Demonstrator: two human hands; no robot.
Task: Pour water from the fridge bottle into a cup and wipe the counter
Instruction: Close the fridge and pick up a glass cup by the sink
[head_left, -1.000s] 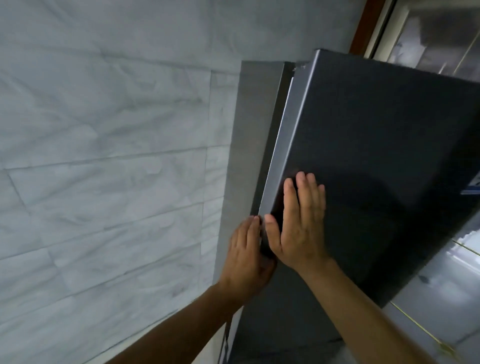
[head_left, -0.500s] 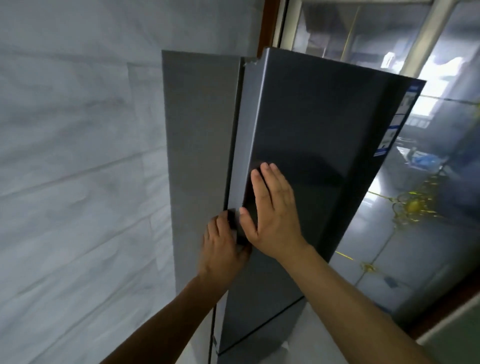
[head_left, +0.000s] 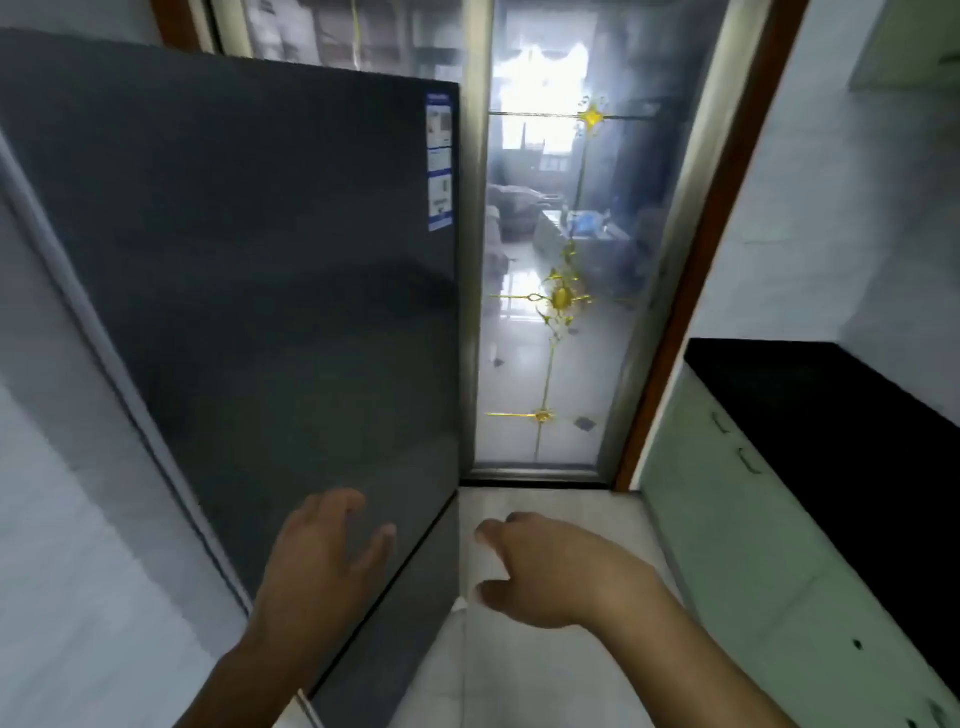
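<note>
I am looking at the fridge (head_left: 249, 270) filling the left half of my view, its dark door facing me and its long axis standing upright, the top end reaching away toward the top of the picture. My left hand (head_left: 322, 566) is hovering in front of the lower part of that door, fingers spread and relaxed, gripping nothing; I cannot tell whether the fingertips are touching the panel. My right hand (head_left: 550, 571) is hanging just past the door's right edge, over the pale floor (head_left: 545, 675), its fingers loosely curled and holding nothing. The two hands are sitting side by side and apart, with the door's edge running between them. The door is hiding whatever the fridge is holding, and I cannot tell whether it is fully sealed against the grey side (head_left: 78, 374). A blue sticker (head_left: 439, 161) is showing near its upper right corner. The counter (head_left: 841, 426) is lying well to the right of both hands, a black slab running away from me, over green cabinets (head_left: 727, 545) with their doors shut. Beyond the fridge a glass door (head_left: 550, 364) with gold ornaments is standing closed.
</note>
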